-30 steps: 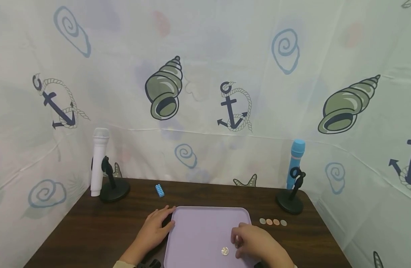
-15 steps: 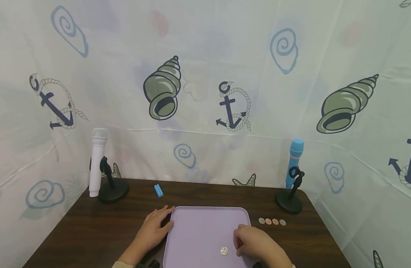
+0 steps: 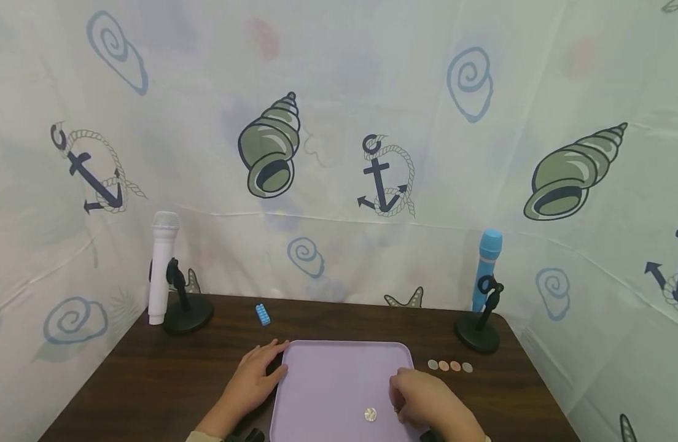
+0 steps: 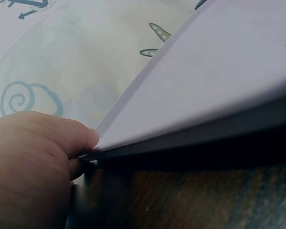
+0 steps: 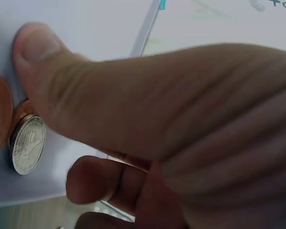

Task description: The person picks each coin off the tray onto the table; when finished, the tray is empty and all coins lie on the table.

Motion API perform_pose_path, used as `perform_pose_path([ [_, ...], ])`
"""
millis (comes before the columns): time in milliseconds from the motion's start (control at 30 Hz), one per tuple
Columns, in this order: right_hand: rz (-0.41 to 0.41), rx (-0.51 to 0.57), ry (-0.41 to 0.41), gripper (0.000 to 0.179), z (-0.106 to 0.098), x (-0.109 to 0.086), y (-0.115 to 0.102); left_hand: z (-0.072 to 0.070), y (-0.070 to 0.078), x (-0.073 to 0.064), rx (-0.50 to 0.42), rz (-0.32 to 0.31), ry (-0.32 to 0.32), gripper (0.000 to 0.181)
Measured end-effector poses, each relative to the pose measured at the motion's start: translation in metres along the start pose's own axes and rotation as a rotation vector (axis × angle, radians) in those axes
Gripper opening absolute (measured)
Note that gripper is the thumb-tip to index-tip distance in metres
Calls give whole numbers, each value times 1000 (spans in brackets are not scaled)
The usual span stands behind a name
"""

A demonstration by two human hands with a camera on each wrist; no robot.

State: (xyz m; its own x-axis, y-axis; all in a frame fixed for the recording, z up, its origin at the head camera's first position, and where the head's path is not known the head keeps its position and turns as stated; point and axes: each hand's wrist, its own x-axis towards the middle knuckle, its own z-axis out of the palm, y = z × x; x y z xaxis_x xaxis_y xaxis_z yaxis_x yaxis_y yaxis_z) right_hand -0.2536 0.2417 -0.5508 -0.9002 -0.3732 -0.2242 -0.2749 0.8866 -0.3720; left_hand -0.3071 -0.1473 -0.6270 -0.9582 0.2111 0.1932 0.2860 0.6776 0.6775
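Right grip [image 3: 430,399] unclear, thumb [image 5: 100,102] partly hiding coins [image 5: 29,145]; left grip [image 3: 255,372] spread against tray [image 3: 328,374]; coin row [image 3: 444,366], blue microphone [image 3: 486,265] outside.

Dk brn table [image 3: 107,387]: lilac tray [image 3: 322,380], blue brick [image 3: 263,315], L blk stand [image 3: 188,316], R blk stand [image 3: 477,334], 4 coins [image 3: 444,366] R of tray.

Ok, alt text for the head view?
A right hand is over the right side of a lilac tray, near a silvery coin; the left hand touches the tray's left edge. Further right, four coins form a row on the table.
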Motion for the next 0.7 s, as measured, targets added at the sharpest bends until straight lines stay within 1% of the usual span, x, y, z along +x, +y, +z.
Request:
perform_pose_path([
  [67, -5, 16, 9, 31, 0, -1, 3, -1, 1, 0, -2, 1, 0, 52],
  [200, -32, 145, -8, 27, 0, 0, 10, 2, -2, 1, 2, 9, 6, 52],
  [267, -74, 167, 17, 24, 0, 2, 13, 2, -3, 0, 7, 9, 5, 51],
  [300, -96, 159, 49, 23, 0, 3, 13, 2, -4, 0, 6, 6, 5, 51],
  [367, -141, 133, 152, 23, -1, 4, 12, 1, -3, -1, 5, 1, 7, 51],
  [433, -177, 119, 292, 23, -4, 5, 15, 0, -1, -1, 5, 1, 13, 51],
  [467, -173, 129, 361, 22, -6, 4, 17, 0, -1, 0, 4, 2, 16, 51],
  [533, -134, 198, 484, 20, -11, 0, 26, 0, 0, 0, 5, 3, 17, 51],
  [567, -99, 239, 538, 17, -13, -3, 32, 1, 0, 1, 4, 2, 15, 51],
  [633, -2, 334, 634, 12, -17, -11, 48, 0, 0, 1, 6, -2, 5, 52],
  [700, 124, 466, 695, 8, -20, -20, 67, -2, 0, 1, 15, -6, -1, 52],
])
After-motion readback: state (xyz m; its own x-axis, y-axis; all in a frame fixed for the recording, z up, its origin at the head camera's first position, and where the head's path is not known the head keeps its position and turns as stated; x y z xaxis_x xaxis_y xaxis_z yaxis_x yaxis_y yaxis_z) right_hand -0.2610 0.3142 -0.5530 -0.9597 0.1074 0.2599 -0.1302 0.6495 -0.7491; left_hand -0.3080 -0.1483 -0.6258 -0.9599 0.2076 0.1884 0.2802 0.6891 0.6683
